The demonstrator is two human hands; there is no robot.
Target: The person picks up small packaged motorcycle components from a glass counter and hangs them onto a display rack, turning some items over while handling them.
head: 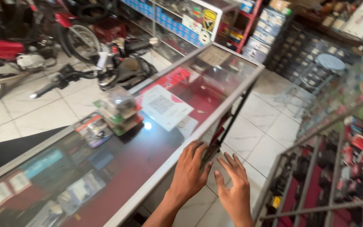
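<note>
Glass tops the bench [106,168] that runs across the left and centre of the frame. At lower centre we press our left hand [188,170] against a dark sliding panel [213,145] at the bench's rear edge, fingers curled over it. Our right hand [234,185] hovers just beside, open, fingers spread, and we cannot tell if it touches the panel. On the glass lie a white sheet [164,107] and a stack of packets [120,111]. A motorcycle [106,69] stands at upper left.
</note>
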